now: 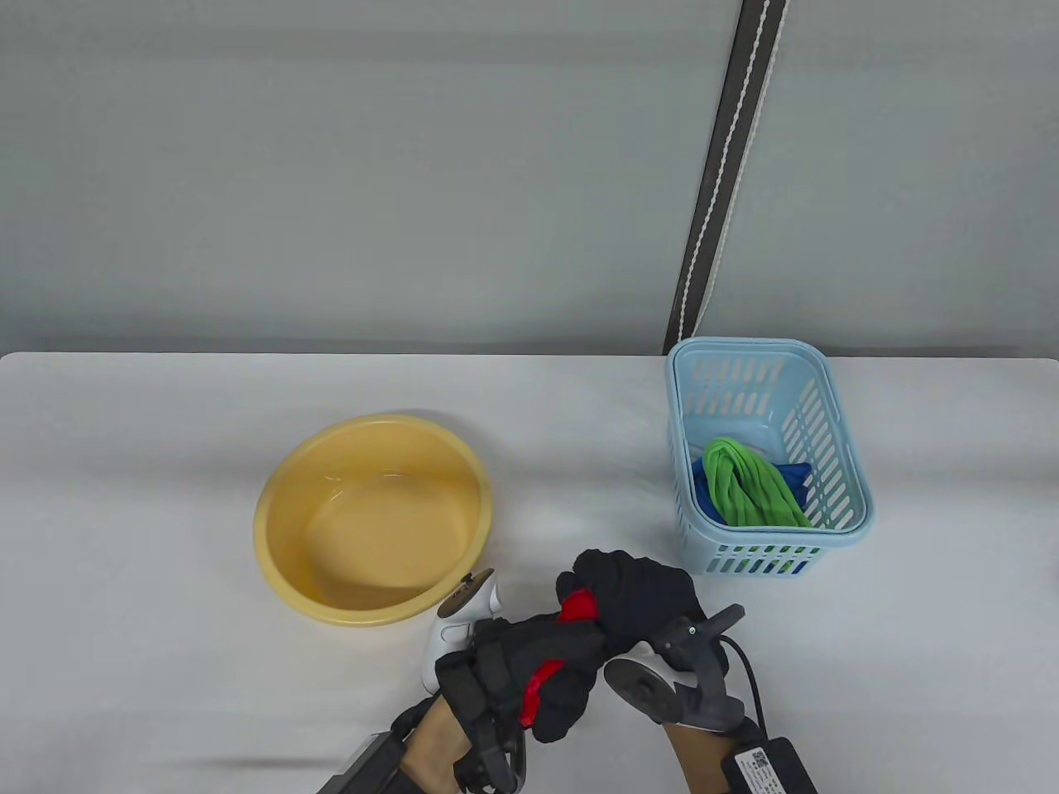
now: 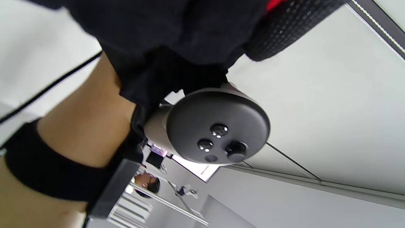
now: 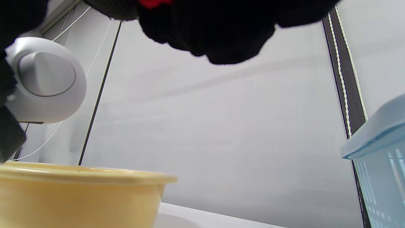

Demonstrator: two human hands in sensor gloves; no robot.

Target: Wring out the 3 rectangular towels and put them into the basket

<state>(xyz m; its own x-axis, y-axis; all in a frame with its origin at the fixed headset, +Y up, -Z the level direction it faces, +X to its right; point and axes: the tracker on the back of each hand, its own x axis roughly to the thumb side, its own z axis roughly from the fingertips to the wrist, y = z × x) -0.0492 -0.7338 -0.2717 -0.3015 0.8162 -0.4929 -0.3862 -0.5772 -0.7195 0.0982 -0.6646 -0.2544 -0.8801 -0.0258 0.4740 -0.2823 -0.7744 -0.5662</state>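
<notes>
At the near edge of the white table (image 1: 165,662), we see both gloved hands meeting over a twisted red towel (image 1: 577,609). The left hand (image 1: 529,670) has its fingers curled around the lower end of the towel, where a strip of red shows between the black glove fingers. The right hand (image 1: 641,600) is curled around the upper end, and a red fold bulges out just beside its knuckles. The two hands touch each other, with a tracker strapped to the back of each.

Just beyond the left hand sits a yellow basin (image 1: 374,521); it looks as if it holds a little clear water, though we cannot be sure. In the right wrist view the basin's rim (image 3: 85,177) fills the lower left.

Farther back and to the right stands a light blue basket (image 1: 836,430), well apart from the basin. Inside it lies a rolled green towel (image 1: 749,488), resting on top of a blue towel (image 1: 796,474) at the basket's near end.

Behind the table we see a plain grey wall with a dark vertical strip (image 1: 728,174) rising behind the basket.
</notes>
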